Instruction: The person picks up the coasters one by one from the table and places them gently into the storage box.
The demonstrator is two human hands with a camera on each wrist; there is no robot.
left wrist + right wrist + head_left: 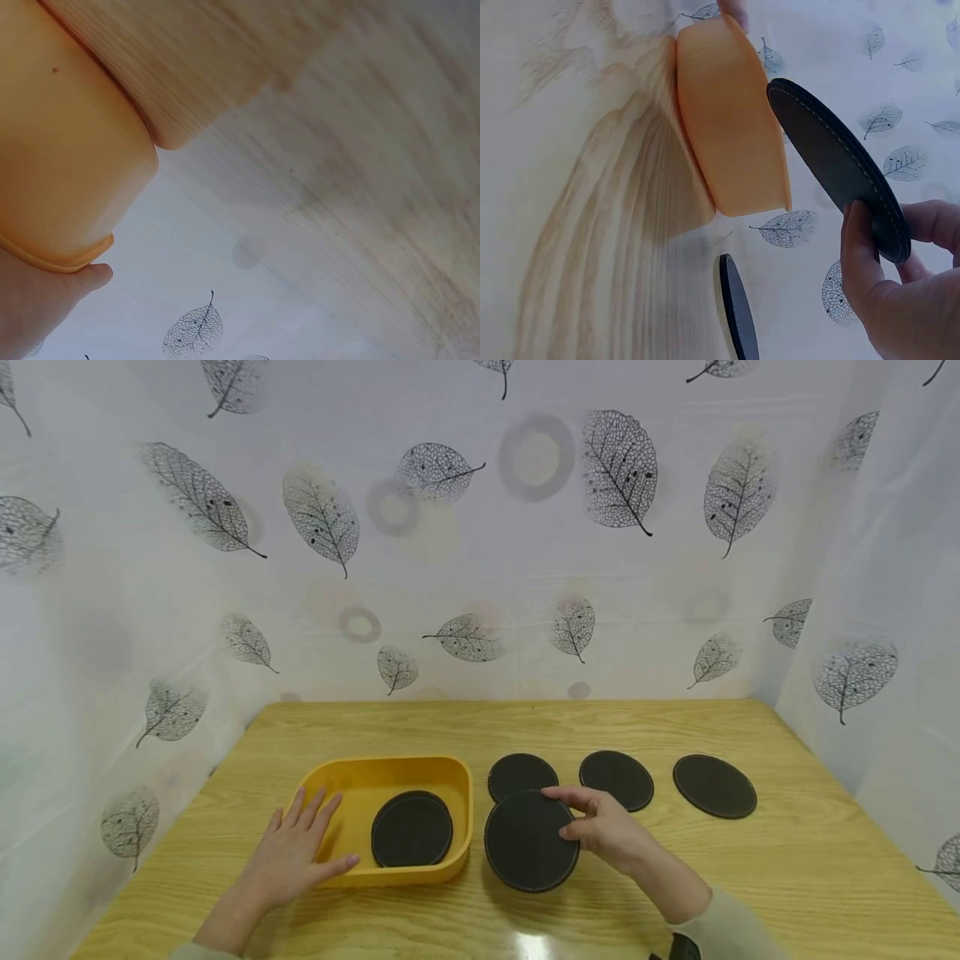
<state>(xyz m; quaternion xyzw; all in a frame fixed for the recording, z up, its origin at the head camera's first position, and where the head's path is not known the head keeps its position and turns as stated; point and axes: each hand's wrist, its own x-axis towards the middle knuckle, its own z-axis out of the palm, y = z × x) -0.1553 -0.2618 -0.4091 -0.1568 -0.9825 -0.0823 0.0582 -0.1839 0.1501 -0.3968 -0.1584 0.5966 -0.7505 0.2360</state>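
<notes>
In the head view, a round black stitched coaster (531,841) is pinched at its edge by the right hand (609,829) above the wooden table (817,868), beside the yellow tray (354,837) in which another coaster (412,829) is contained, while the left hand (288,853) is laid, fingers spread, over the tray's left side. In the left wrist view, the tray's rim is met by a digit. In the right wrist view, the held coaster is shown tilted between thumb and fingers; it may be judged light, fairly stiff, hardly fragile, best taken by its rim.
</notes>
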